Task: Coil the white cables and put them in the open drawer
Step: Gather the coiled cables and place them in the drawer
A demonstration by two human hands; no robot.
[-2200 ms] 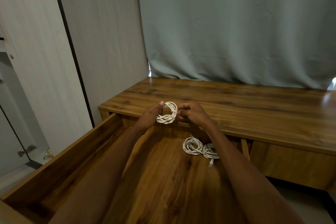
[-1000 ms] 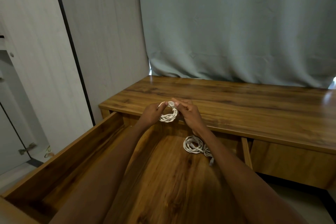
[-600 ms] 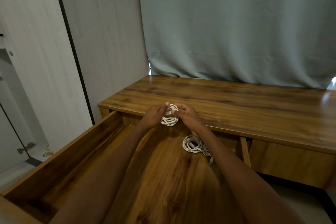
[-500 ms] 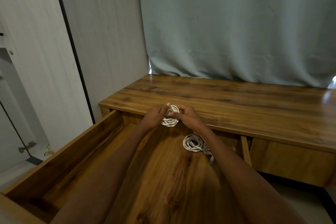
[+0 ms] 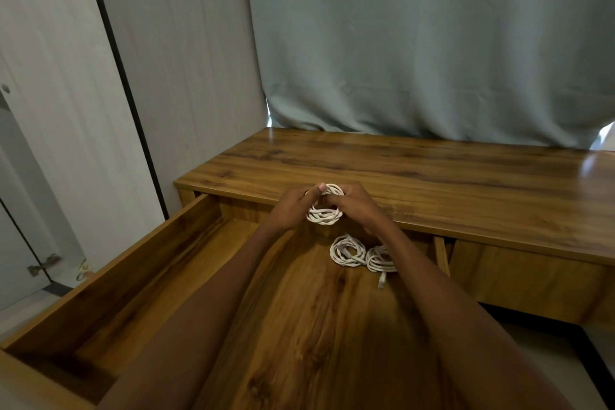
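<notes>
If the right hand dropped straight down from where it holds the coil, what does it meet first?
Probably the coiled cables on the drawer floor under the right hand; depth is unclear.

A wooden desk top (image 5: 432, 183) ran across the middle of the frame, glossy, with a bright reflection at its right end. Behind it a grey-green curtain (image 5: 416, 43) hung in folds, its hem resting along the back edge of the desk; a sliver of daylight showed at the right edge of the frame. At upper left stood pale wood-grain panels (image 5: 186, 60) divided by a thin black strip (image 5: 123, 76). At lower left a metal hinge (image 5: 43, 265) was fixed to a grey door (image 5: 16, 260). A closed drawer front (image 5: 525, 280) sat under the desk at right, above light flooring (image 5: 599, 343).
</notes>
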